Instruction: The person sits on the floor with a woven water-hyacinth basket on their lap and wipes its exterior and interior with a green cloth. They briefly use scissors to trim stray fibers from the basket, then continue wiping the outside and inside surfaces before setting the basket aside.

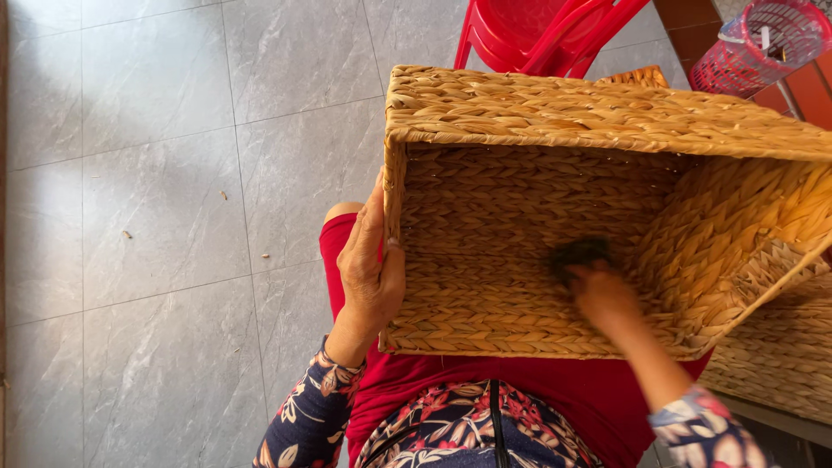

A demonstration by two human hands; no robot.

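A large woven straw basket (555, 113) rests tilted on my lap, its open side facing me. My left hand (371, 269) grips its left rim, thumb on the inside edge. My right hand (602, 295) is inside the basket, blurred with motion, holding a small dark object (579, 253), perhaps a brush, against the woven inner wall.
A red plastic chair (537, 30) stands behind the basket. A red mesh bin (763, 43) is at the top right. Another woven piece (780, 355) lies at my right. Grey floor tiles (156, 217) with small straw scraps spread to the left.
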